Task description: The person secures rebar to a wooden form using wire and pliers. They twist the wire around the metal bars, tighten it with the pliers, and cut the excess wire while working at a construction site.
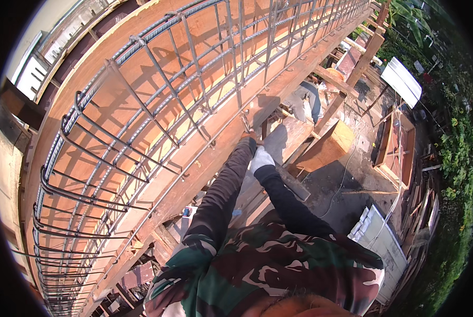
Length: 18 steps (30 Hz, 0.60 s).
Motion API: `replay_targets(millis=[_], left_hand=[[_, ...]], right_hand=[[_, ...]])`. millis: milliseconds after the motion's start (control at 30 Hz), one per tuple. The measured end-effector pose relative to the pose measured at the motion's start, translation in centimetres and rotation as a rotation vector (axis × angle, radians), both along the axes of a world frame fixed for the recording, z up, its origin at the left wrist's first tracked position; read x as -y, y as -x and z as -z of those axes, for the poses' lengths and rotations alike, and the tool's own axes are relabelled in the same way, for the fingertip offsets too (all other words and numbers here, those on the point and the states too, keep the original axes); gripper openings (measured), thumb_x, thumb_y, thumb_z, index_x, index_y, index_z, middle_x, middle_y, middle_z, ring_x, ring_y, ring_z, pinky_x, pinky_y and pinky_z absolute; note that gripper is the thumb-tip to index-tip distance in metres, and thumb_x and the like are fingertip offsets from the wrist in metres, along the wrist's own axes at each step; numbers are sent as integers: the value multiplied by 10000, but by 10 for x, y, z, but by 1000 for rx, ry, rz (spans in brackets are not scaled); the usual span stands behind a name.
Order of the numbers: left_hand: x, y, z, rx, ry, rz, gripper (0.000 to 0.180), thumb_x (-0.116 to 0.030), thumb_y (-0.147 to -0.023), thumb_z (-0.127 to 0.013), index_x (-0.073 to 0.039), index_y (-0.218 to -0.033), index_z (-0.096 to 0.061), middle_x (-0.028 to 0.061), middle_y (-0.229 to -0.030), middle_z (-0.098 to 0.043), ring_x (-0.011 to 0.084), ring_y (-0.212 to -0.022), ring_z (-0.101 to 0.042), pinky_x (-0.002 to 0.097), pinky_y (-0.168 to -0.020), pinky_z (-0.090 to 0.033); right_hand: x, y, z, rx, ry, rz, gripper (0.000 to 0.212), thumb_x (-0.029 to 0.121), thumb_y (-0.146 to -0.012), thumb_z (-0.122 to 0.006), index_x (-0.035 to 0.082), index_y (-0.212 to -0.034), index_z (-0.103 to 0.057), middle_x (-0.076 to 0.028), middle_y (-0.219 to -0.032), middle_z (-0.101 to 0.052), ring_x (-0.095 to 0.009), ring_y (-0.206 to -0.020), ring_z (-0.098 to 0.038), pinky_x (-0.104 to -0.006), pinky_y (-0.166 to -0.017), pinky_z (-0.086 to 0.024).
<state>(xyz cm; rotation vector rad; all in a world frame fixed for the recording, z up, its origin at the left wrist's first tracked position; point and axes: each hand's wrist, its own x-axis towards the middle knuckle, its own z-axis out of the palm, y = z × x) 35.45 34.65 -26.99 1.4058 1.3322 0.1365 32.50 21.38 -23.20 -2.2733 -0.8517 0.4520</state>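
Both my arms stretch forward to the edge of the wooden formwork board (194,165). My left hand (251,135), in a dark sleeve, is closed at the board's edge, just below a rebar end. What its fingers hold is too small to make out. My right hand (262,158), in a pale glove, looks closed beside and slightly below the left one. Its fingers are largely turned away, and anything in them is hidden. A long curved rebar cage (165,84) of ribbed bars and stirrups lies within the formwork, left of and beyond my hands.
Timber supports (326,79) stand along the formwork's right side. Below on the right are a plywood panel (329,147), a wooden box frame (393,145), corrugated sheets (382,238) and a loose cable. Green plants (453,195) border the far right. Wooden scraps lie below the formwork.
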Motion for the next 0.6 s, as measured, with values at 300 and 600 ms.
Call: replay_targets(millis=[300,600], left_hand=[[-26,42,-23,587,677,78,645,-454,-808,-725,61,-1143,-529,227,-981,-677,341,-877,-685,462,-734,-569],[-11,6,-9,514,523,-113,334,-378,-989,-472,-59,-892,-498,49,-573,-453,248,-616,-578,497,-620,-512]], right_hand=[[9,-22,-22,-1945,-688,-222,112,159,-904,-587,93,-821,-624,-51,-689,-618,-170,-602,-596,-290,-545,-456],[24,-28,-9,-1356,-529,31,198,239,-849,-665,55,-919,-650,-99,-790,-669,-230,-633,-659,-352,-563,-558]])
